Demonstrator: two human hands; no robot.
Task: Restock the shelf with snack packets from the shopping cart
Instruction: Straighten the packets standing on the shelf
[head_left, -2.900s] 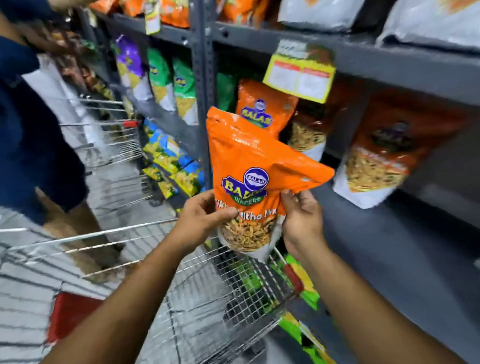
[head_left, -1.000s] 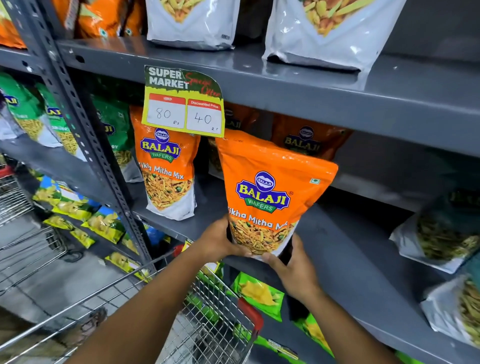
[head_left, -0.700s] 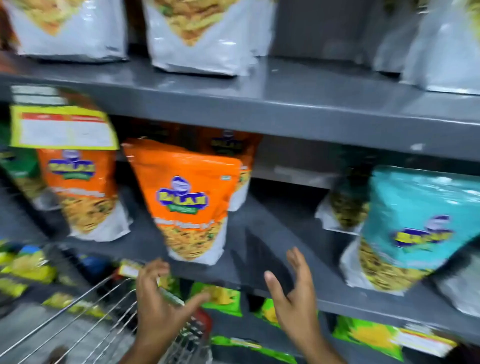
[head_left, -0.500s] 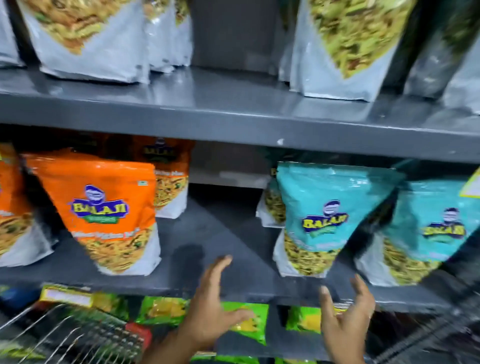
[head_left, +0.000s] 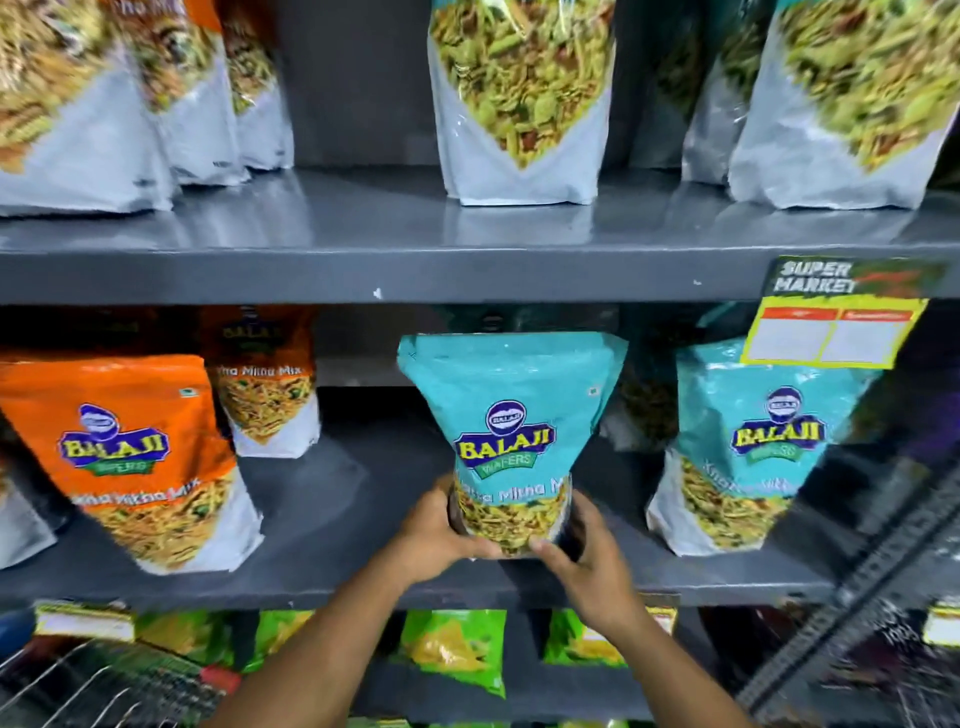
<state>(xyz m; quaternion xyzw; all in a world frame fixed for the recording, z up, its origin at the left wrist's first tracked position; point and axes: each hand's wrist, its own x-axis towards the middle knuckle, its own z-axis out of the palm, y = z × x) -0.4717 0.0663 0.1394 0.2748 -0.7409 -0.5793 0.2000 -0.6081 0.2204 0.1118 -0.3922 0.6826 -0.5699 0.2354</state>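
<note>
Gripping one teal packet (head_left: 511, 410), both hands (head_left: 441, 530); two teal visible

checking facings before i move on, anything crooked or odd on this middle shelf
The front orange packet leans left instead of standing square. The price tag looks blank. Both hands hold the teal packet upright.

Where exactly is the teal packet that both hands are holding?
In the head view, the teal packet stands upright on the middle shelf, near centre. An orange packet stands to its left, another teal one to its right.
</note>
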